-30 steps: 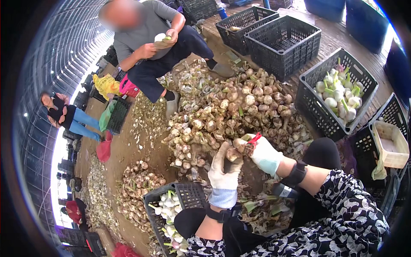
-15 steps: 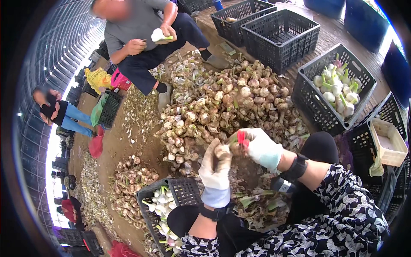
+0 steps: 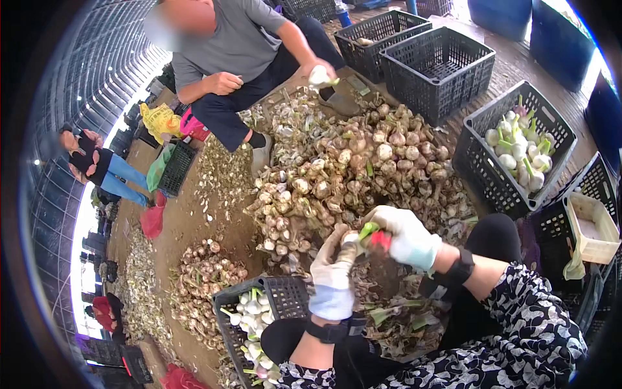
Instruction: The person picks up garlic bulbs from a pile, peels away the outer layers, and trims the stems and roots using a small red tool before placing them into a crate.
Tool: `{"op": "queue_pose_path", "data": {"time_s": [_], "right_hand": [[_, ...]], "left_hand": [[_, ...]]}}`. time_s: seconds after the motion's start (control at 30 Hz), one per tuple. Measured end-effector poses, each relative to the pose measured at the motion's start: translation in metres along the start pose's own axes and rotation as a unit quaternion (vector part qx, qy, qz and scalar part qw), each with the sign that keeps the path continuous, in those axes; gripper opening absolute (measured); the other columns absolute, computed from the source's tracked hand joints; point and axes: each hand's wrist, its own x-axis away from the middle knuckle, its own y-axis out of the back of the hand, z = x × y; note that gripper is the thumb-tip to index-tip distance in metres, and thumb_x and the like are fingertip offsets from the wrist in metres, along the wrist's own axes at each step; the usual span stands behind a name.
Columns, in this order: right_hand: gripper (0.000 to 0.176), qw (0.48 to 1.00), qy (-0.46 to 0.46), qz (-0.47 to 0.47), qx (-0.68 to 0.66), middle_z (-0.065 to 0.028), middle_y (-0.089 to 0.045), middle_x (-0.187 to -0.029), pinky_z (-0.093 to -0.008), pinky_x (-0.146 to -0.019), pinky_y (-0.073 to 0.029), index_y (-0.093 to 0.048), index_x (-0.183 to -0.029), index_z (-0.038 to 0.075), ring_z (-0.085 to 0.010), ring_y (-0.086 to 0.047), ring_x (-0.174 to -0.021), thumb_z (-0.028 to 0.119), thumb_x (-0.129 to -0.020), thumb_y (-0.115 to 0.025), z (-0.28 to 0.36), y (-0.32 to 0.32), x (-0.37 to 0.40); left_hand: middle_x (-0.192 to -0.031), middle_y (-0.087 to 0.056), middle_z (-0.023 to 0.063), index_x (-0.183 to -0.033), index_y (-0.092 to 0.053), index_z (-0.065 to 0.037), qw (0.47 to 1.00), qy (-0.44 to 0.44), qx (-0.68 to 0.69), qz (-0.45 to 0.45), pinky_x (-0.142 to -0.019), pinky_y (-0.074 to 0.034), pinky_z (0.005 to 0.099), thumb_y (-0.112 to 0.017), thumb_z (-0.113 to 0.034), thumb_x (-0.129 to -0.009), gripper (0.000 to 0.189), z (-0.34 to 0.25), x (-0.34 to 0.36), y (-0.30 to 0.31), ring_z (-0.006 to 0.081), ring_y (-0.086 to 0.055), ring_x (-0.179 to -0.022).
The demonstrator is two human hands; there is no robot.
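Observation:
My gloved left hand (image 3: pixel 333 266) is closed round a garlic bulb (image 3: pixel 350 238), whose green stem (image 3: pixel 368 229) sticks out to the right. My gloved right hand (image 3: pixel 405 236) is closed close beside that stem, with a small red object (image 3: pixel 381 240) at its fingers. What kind of object it is, I cannot make out. Both hands are above the near edge of a large heap of unpeeled garlic (image 3: pixel 350 175). Loose skins and leaf scraps (image 3: pixel 402 318) lie beneath them.
Black crates of cleaned garlic stand at my left knee (image 3: pixel 288 298) and on the right (image 3: pixel 483 172). A cream tray (image 3: pixel 599 249) rests at far right. Opposite, a co-worker (image 3: pixel 236 52) holds a white bulb (image 3: pixel 319 75). A smaller garlic pile (image 3: pixel 207 279) lies left.
The view has shifted slightly, so the scene sits lower and further right. The green stem now shows more clearly between my hands. The co-worker's hand with the white bulb has moved outward to the right.

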Motion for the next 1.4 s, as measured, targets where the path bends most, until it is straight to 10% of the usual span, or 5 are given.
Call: {"op": "queue_pose_path", "data": {"time_s": [0.1,0.83,0.97,1.17,1.4], "right_hand": [[0.004,0.862,-0.267,0.002,-0.43,0.0007,-0.059,-0.076,-0.0221,-0.062,-0.043,-0.058,-0.082,0.002,-0.0051,-0.053,-0.07,0.006,-0.083,-0.058,-0.003,0.0,0.004],[0.011,0.998,0.041,-0.03,-0.026,-0.0119,-0.058,-0.078,-0.0328,-0.065,-0.046,-0.051,-0.08,0.002,-0.0257,-0.058,-0.073,0.001,-0.073,-0.06,0.007,0.008,0.013],[0.005,0.94,-0.229,-0.155,-0.2,-0.0127,-0.062,-0.079,-0.0318,-0.065,-0.048,-0.053,-0.084,0.0,-0.0227,-0.06,-0.071,-0.001,-0.08,-0.051,-0.025,0.029,0.003],[0.039,0.866,-0.205,0.414,0.191,-0.0116,-0.064,-0.091,-0.0352,-0.067,-0.049,-0.055,-0.11,0.007,-0.0286,-0.062,-0.082,0.007,-0.071,-0.054,-0.012,0.021,0.025],[0.037,0.9,-0.265,0.198,-0.285,-0.0092,-0.055,-0.083,-0.0286,-0.063,-0.043,-0.052,-0.093,0.001,-0.0169,-0.054,-0.071,0.036,-0.083,-0.056,-0.018,0.018,0.01]], "left_hand": [[-0.102,-0.058,0.0115,-0.12,-0.045,0.001,0.987,0.039,0.137,0.078,-0.07,-0.053,0.037,-0.058,-0.023,-0.084,0.046,0.0,0.0,0.002,0.0225,-0.06,-0.084],[-0.091,-0.06,0.0073,-0.11,-0.05,0.002,0.999,-0.02,0.0,0.045,-0.073,-0.05,0.0251,-0.065,0.002,-0.074,0.039,0.005,-0.001,0.002,0.0151,-0.059,-0.079],[-0.085,-0.061,0.007,-0.111,-0.05,0.001,0.976,0.06,0.141,0.156,-0.072,-0.052,0.0279,-0.064,0.002,-0.075,0.039,-0.005,0.001,0.007,0.0178,-0.061,-0.077],[-0.1,-0.053,0.011,-0.119,-0.045,0.002,0.987,0.062,0.071,0.131,-0.074,-0.054,0.0327,-0.052,0.012,-0.077,0.044,-0.006,0.005,0.008,0.0214,-0.059,-0.085],[-0.104,-0.057,0.0103,-0.113,-0.052,0.004,0.992,0.021,-0.084,0.096,-0.073,-0.052,0.0264,-0.071,0.007,-0.066,0.051,-0.001,0.006,0.003,0.0159,-0.058,-0.088]]}}
